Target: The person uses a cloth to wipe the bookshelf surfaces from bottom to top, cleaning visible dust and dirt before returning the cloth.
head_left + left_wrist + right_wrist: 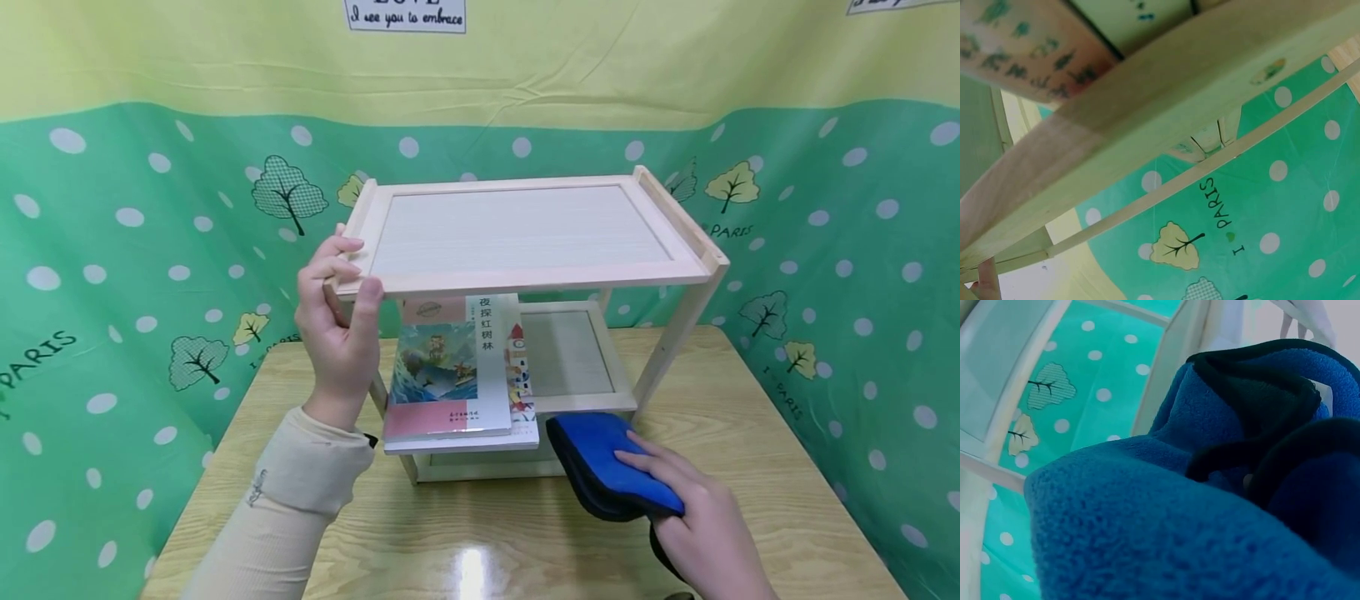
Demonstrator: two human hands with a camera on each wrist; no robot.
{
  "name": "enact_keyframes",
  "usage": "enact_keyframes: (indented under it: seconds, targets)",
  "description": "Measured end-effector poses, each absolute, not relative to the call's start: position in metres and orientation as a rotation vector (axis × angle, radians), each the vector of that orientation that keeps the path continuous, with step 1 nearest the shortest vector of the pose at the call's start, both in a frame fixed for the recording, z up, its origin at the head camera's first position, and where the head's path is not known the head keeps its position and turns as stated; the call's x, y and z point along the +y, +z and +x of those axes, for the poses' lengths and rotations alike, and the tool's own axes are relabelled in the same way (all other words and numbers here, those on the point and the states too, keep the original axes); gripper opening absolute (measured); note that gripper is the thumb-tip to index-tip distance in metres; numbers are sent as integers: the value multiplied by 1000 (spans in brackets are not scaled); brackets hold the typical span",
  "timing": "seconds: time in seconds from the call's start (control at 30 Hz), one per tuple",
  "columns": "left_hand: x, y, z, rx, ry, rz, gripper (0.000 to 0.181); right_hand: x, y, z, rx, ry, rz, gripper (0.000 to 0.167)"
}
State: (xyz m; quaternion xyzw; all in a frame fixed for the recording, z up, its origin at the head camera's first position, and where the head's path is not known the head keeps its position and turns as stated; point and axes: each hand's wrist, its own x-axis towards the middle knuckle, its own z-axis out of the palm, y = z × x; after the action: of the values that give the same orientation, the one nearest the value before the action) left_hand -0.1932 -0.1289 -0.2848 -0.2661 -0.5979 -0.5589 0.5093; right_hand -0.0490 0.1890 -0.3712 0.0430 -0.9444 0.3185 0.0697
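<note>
Holding blue cloth (611, 458), right grip (701, 517), inner folds (1263, 400) only from right wrist

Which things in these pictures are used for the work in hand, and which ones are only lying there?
Seemingly in use:
blue cloth, held by the right hand
shelf, gripped by the left hand

Only there:
books on the shelf, untouched
table
curtain
</note>
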Motion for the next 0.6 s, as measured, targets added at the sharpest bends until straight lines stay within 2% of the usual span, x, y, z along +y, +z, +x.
enact_keyframes:
  seconds: [0.37, 0.6]
  targets:
    - [-129, -285, -193, -1447, -1359, -645, 55, 196, -364, -42, -2672, 927, 217, 71]
    - [-129, -286, -193, -1439, -1356, -647, 54, 192, -363, -40, -2442, 912, 384, 75]
